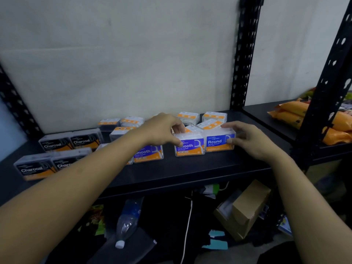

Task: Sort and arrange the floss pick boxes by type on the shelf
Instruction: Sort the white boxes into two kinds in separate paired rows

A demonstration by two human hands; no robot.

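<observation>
My left hand (162,130) and right hand (249,143) are showing bare, forearms (80,176) too. My thumbnails (180,144) are looking short.

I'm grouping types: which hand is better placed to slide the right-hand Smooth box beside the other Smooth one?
Left, probably: the left hand grips the right-hand Smooth box, nearer the other Smooth box; the right hand holds the Round box.

Black shelf (190,174); floss pick boxes (217,143) on it

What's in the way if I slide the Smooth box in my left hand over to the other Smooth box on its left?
Nothing visible. Only a bare strip of shelf separates the held Smooth box from the other Smooth box.
</observation>
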